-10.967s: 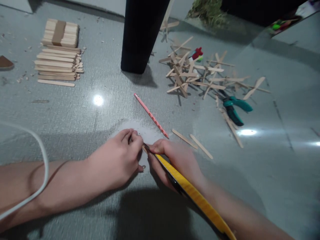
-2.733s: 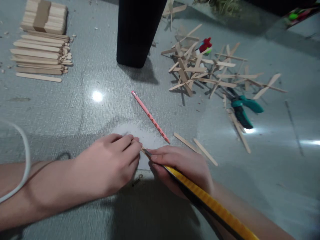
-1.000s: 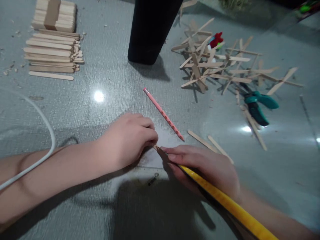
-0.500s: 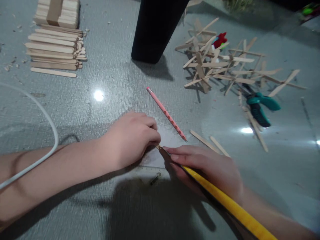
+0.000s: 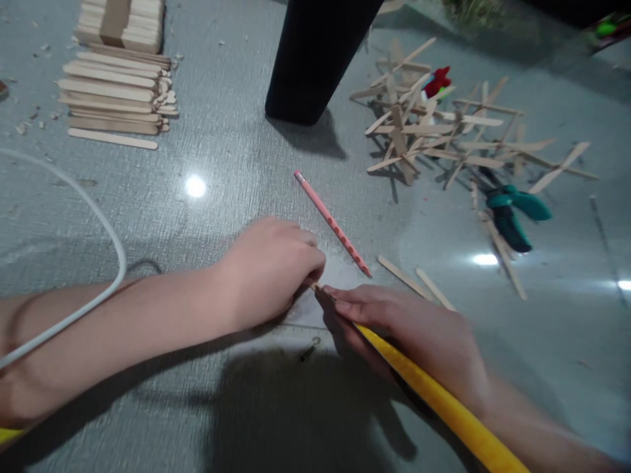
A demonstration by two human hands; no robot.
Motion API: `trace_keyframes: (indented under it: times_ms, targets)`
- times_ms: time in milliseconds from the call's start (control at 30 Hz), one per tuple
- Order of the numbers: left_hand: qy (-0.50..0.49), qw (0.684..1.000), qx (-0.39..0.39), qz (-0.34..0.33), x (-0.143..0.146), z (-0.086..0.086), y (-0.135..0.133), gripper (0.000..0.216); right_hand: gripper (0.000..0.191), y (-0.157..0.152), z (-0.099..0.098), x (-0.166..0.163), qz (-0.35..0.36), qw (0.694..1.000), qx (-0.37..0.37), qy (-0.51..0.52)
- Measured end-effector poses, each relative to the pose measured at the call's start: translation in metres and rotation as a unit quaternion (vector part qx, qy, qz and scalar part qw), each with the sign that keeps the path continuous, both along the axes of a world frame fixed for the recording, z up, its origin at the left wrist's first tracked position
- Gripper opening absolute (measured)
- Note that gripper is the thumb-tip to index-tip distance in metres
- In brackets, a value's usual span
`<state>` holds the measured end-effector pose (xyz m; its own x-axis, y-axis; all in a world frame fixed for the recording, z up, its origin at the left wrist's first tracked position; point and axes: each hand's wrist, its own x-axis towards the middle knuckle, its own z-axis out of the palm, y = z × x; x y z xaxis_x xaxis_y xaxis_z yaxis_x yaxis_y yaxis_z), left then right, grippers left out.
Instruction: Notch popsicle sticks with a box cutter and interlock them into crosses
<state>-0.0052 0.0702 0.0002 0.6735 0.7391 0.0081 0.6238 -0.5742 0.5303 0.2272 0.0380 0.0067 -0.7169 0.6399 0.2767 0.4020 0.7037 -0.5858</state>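
My left hand [image 5: 276, 266] is closed, knuckles up, low over the table. Between its fingertips and my right hand shows the tip of a thin wooden craft stick [image 5: 316, 286]; the rest is hidden under the left fingers. My right hand [image 5: 414, 335] pinches the end of a long yellow tape-like strip [image 5: 434, 391], which runs down to the bottom edge. Its narrow front end meets the stick tip. Under the hands lie a whitish sheet [image 5: 308, 310] and what looks like a clear ruler [image 5: 296, 326]. A pink pencil [image 5: 332, 225] lies just beyond.
Two loose craft sticks [image 5: 404, 277] lie beside my right hand. Far left is a stack of craft sticks [image 5: 116, 92] with a banded bundle [image 5: 140, 25]. A black upright object [image 5: 315, 66] stands ahead. Crossed sticks [image 5: 409, 131] and teal-handled pliers [image 5: 513, 210] are right. A white cable [image 5: 111, 240] crosses my left forearm.
The view has shifted slightly, moving most things a little to the right. Both hands keep their hold; the fingers of my left hand sit slightly closer to my right fingertips.
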Motion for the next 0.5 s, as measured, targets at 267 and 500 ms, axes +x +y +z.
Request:
trace_keyframes:
  times_ms: [267, 500]
  targets:
    - [-0.008, 1.0, -0.008, 0.003, 0.001, 0.002, 0.002, 0.02, 0.016, 0.007, 0.008, -0.002, 0.012, 1.0, -0.01, 0.0]
    - [-0.038, 0.999, 0.015, -0.005, -0.005, -0.006, -0.001, 0.016, 0.02, 0.009, -0.006, 0.0, 0.027, 0.999, -0.001, 0.019]
